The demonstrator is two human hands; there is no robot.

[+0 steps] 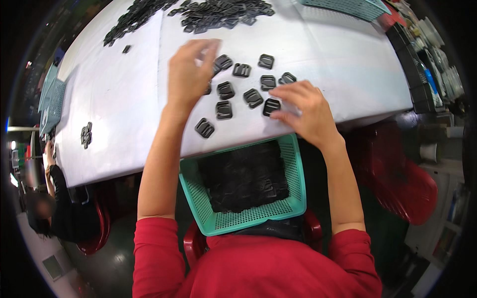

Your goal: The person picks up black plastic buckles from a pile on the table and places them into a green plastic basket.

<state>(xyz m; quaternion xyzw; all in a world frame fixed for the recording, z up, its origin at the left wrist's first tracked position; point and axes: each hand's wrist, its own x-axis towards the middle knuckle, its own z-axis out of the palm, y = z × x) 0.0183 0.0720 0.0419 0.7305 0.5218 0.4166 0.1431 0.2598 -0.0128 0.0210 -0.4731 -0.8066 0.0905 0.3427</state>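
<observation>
Shirt [268,270], buckles [253,98], white table [357,74], dark floor [117,270]

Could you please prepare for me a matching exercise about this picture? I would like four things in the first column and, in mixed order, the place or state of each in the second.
Things
1. Green basket
2. Large heaps of black pieces
3. Right hand
4. Small cluster of black pieces

Places and states
A. On the left part of the white tabletop
B. Open, close to a loose black buckle
C. At the table's near edge
D. On the far part of the tabletop

Pairs: 1-C, 2-D, 3-B, 4-A
</observation>
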